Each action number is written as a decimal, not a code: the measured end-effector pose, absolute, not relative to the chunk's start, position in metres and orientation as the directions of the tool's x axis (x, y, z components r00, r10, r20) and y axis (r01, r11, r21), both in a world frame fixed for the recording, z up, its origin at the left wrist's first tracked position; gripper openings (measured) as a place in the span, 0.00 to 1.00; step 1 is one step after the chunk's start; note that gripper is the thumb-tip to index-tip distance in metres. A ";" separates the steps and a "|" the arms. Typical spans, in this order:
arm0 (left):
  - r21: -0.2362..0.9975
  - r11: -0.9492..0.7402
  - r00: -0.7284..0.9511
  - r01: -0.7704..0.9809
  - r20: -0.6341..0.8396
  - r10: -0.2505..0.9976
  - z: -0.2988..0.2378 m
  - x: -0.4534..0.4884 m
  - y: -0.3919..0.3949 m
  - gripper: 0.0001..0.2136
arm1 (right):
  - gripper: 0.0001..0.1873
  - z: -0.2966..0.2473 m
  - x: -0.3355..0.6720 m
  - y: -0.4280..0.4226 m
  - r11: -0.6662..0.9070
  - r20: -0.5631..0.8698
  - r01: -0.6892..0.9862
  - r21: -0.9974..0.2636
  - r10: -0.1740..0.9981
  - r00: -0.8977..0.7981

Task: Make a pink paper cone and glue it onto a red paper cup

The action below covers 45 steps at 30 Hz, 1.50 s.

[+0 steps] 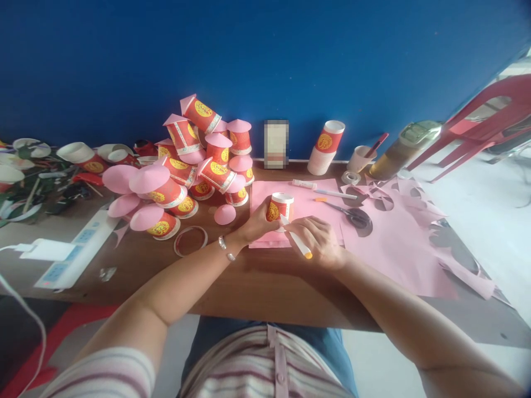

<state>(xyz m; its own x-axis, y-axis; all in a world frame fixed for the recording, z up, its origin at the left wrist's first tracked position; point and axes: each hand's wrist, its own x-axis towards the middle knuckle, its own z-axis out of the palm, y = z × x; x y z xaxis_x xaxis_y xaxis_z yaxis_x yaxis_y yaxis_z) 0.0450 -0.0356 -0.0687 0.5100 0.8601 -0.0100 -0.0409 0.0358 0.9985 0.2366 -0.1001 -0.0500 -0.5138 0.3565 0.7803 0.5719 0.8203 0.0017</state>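
Observation:
My left hand point(258, 222) is wrapped round a red paper cup point(280, 206) with a yellow emblem, standing upside down on a sheet of pink paper point(309, 213). My right hand point(319, 239) grips a white pen with an orange end point(297, 242), its tip touching the foot of the cup. Both hands rest on the brown table point(249, 282), close together.
A heap of red cups with pink paper cone lids point(194, 166) lies at the back left. Scissors point(350, 214), a second pen point(326, 189), a tape roll point(350, 177), a stack of cups point(326, 146) and cut pink sheets point(406, 237) lie right. A power strip point(77, 249) sits left.

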 end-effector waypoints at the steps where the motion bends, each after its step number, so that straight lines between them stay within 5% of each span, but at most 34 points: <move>1: 0.998 0.044 0.510 -0.046 -0.015 0.860 -0.069 0.045 -0.035 0.28 | 0.14 -0.050 0.237 -0.100 0.823 0.781 0.569 0.003 0.353 -0.515; 45: 0.960 0.066 0.552 -0.272 0.100 0.828 -0.075 0.041 -0.026 0.23 | 0.13 -0.050 0.244 -0.094 0.757 0.790 0.652 -0.045 0.426 -0.441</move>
<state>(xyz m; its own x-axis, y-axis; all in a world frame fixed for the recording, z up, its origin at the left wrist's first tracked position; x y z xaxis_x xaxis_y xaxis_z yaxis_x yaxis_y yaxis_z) 0.0414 -0.0262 -0.0749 0.5516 0.8281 0.0997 -0.2720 0.0656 0.9601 0.2444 -0.0944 -0.0499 -0.4412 0.4264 0.7897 0.6518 0.7570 -0.0446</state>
